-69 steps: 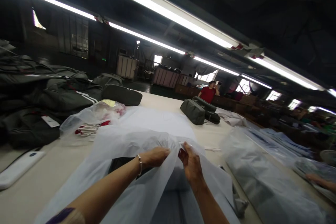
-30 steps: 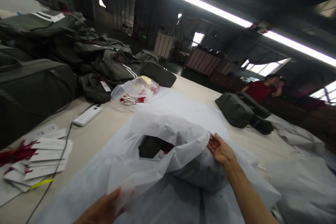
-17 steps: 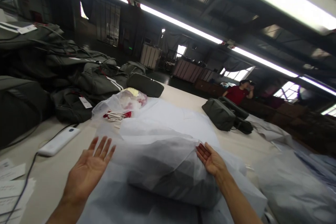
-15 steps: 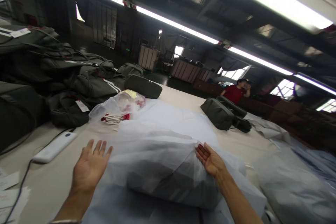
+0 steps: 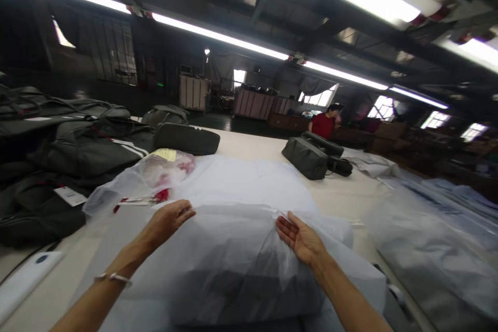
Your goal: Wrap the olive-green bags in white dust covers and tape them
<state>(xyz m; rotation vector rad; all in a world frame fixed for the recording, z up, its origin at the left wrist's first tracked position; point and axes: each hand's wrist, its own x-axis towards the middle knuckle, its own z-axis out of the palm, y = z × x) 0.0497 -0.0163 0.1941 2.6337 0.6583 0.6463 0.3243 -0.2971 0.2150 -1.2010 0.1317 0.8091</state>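
Note:
A dark bag lies inside a translucent plastic bag (image 5: 233,254) at the bottom centre, on white sheets (image 5: 249,176). My left hand (image 5: 173,220) pinches the plastic's upper left edge, fingers closed. At the upper right part of the plastic, my right hand (image 5: 298,236) has its thumb and fingers on the edge, gripping it, palm turned up. A bracelet circles my left wrist.
Dark green bags (image 5: 101,145) are heaped at the left, beside a clear bag of red-and-white tags (image 5: 155,166). A white device (image 5: 29,280) lies lower left. More dark bags (image 5: 307,155) stand right of centre. Plastic-covered goods (image 5: 431,249) lie right. A person in red (image 5: 322,124) is beyond.
My left hand, open and off the plastic before, has moved right and closed on its edge. My right hand still holds the plastic. The view has turned to the right.

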